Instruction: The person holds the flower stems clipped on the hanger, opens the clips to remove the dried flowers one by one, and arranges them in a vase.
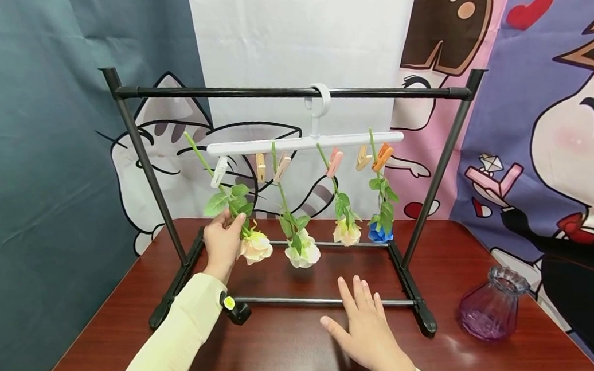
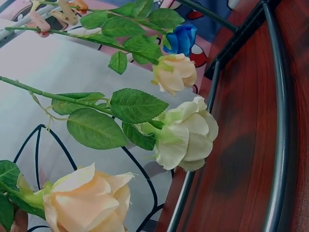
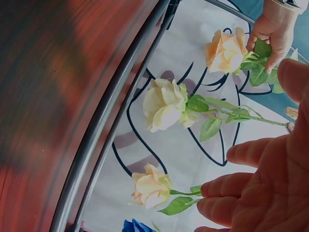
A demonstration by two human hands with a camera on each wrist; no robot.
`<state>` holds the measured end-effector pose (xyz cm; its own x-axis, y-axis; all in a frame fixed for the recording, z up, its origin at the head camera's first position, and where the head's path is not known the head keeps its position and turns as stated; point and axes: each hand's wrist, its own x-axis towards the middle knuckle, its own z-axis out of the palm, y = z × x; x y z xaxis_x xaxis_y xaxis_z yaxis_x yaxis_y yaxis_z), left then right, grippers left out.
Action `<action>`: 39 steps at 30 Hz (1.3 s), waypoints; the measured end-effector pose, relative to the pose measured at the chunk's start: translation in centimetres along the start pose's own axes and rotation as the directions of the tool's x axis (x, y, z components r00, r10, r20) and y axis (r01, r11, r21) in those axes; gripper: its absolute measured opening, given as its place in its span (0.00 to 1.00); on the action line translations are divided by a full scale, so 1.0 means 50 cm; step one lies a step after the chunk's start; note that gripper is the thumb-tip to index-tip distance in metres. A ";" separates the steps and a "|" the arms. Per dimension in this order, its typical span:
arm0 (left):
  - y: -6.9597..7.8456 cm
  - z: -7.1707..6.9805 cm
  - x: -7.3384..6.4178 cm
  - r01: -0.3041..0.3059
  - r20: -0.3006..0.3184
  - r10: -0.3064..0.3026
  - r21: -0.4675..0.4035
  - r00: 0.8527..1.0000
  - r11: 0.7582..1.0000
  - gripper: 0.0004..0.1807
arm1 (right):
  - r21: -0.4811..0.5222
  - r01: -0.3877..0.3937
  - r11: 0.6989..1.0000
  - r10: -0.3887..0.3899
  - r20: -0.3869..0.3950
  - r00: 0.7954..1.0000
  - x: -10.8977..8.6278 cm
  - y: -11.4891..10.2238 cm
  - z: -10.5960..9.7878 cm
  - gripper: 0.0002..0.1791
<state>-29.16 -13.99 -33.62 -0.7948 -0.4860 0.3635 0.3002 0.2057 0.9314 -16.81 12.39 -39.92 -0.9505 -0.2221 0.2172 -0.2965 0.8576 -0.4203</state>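
A peach artificial rose [image 1: 256,247] hangs upside down at the left end of a white hanger [image 1: 263,146], its stem at a white clothespin [image 1: 219,172]. My left hand [image 1: 222,242] pinches its leafy stem just above the bloom; the fingertips are partly hidden by leaves. To the right hang a white rose [image 1: 303,250], a smaller peach rose [image 1: 347,232] and a blue rose [image 1: 380,230], heads down, at pink and orange clothespins. My right hand [image 1: 366,331] is held with fingers spread in front of the rack, touching nothing. In the right wrist view its fingers [image 3: 227,188] appear straight.
The hanger hooks over the top bar [image 1: 262,94] of a black metal rack, whose lower bar [image 1: 320,302] crosses the front. A purple glass vase [image 1: 490,314] stands on the red-brown table [image 1: 275,350] at right. Two tan clothespins hold no flower. A cartoon-printed cloth hangs behind.
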 end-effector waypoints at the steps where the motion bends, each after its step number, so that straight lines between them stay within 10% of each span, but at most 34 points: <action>1: -0.002 -0.001 -0.002 -0.007 -0.002 0.007 0.007 1.000 1.000 0.18 | 0.000 0.002 1.000 -0.002 0.002 1.000 0.000 -0.001 0.001 0.44; 16: -0.002 -0.007 -0.045 -0.134 -0.020 0.136 0.076 0.991 0.988 0.12 | 0.025 0.164 0.986 -0.163 -0.038 0.986 0.060 -0.067 -0.036 0.45; 27: 0.009 -0.006 -0.084 -0.093 0.023 0.092 0.089 0.996 0.992 0.13 | 0.035 0.304 0.952 -0.303 -0.047 0.952 0.114 -0.143 -0.079 0.45; 39: 0.017 -0.007 -0.105 -0.132 0.062 0.127 0.073 0.990 0.989 0.12 | 0.085 0.482 0.872 -0.444 -0.281 0.851 0.169 -0.210 -0.098 0.33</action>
<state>-24.56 -11.59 -34.74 -0.7810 -0.4027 0.4774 0.3628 0.3297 0.8716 -21.29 3.79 -29.34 -0.6515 -0.4394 0.6185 -0.7249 0.6009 -0.3367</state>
